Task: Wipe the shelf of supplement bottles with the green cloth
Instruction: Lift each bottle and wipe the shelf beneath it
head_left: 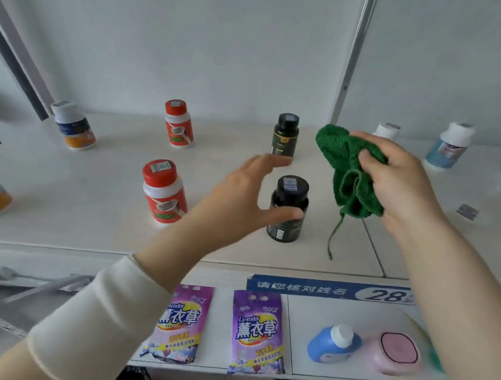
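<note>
At the middle left of the frame I am leaving the near red-capped bottle (163, 191) standing on the shelf (97, 211). In the centre I am reaching my left hand (243, 195) toward the near black bottle (291, 189), fingers and thumb spread wide apart in a C about it. The thumb is crossing in front of the bottle's body, but I cannot tell whether it is touching. Just right of centre I am clutching the green cloth (346, 165) bunched in my right hand (400, 183), fingers curled tight round it, holding it up clear of the shelf with a loose thread dangling. I am judging this to be the clearing step. The next move is calling for my left hand to be closing on the near black bottle and lifting it straight up, so the cloth can be coming down on the patch beneath, without knocking the far black bottle (285, 135) behind
</note>
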